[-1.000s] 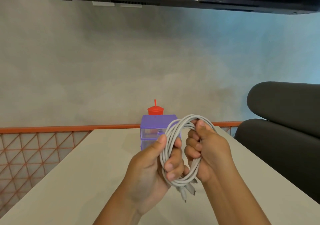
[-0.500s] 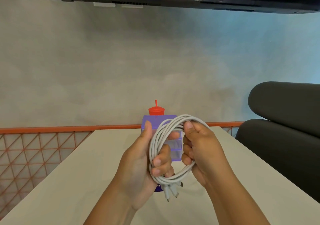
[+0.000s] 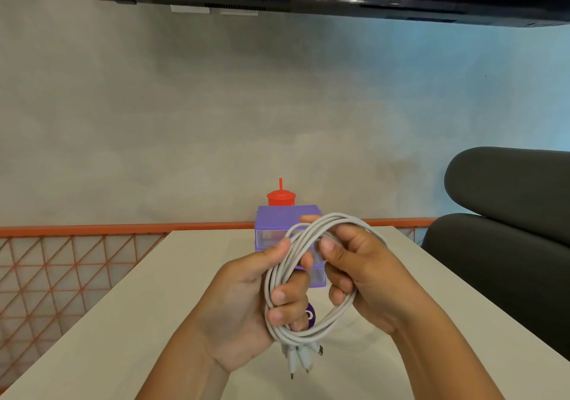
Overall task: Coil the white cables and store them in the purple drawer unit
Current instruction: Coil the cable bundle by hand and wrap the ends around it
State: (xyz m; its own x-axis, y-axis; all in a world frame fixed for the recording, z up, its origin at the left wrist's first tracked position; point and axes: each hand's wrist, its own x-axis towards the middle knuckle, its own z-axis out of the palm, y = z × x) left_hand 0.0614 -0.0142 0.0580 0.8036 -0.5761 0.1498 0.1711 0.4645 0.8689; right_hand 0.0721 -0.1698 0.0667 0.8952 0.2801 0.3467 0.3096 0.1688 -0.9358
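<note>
A coil of white cables (image 3: 293, 251) hangs in the air above the table, wound into several loops. My left hand (image 3: 246, 304) grips the coil's left side, fingers curled through the loops. My right hand (image 3: 367, 279) grips the right side, thumb near the top of the coil. Several plugs (image 3: 300, 358) dangle from the bottom of the coil. Behind the hands stands the purple drawer unit (image 3: 277, 220) with clear drawers, partly hidden by the coil and my fingers.
The beige table (image 3: 123, 322) stretches ahead. A red cup with a straw (image 3: 281, 197) stands behind the drawer unit. A small purple object (image 3: 309, 315) lies on the table behind my left hand. A dark sofa (image 3: 509, 230) sits at the right, orange railing (image 3: 77, 264) at the left.
Both hands with the coil have shifted slightly left and down. The loops have spread wider between them, and the purple object on the table now shows through the coil.
</note>
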